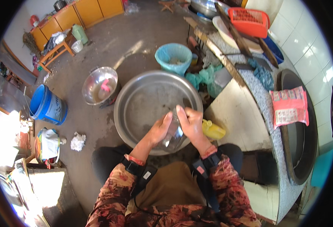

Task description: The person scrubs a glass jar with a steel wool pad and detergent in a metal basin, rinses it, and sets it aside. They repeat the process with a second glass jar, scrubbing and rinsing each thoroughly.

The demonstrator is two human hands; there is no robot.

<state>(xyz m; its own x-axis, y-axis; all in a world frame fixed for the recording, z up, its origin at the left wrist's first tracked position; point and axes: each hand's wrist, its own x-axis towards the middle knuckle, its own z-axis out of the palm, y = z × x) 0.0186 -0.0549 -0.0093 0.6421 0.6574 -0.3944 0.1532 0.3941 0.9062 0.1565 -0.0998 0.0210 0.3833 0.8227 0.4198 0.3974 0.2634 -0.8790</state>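
Note:
Between my hands is a clear, shiny container (pixel 170 139), glass or plastic; its shape is partly hidden by the fingers. My left hand (pixel 160 129) grips it from the left, and my right hand (pixel 191 120) grips it from the right, with both thumbs pointing away from me. Below them a wide, shallow metal basin (pixel 139 103) rests on the floor, its bottom wet with a few dark specks. Just right of the basin, close to my right hand, lies a yellow plastic bottle (pixel 214 130).
A steel pot (pixel 91 90) holding a pink item stands left of the basin. Beyond the basin is a bag-lined blue bin (pixel 173 52). A blue bucket (pixel 54 109) stands farther left. To the right, a stone-topped counter (pixel 280 170) carries a pink packet (pixel 291 103) over a large wok (pixel 308 153).

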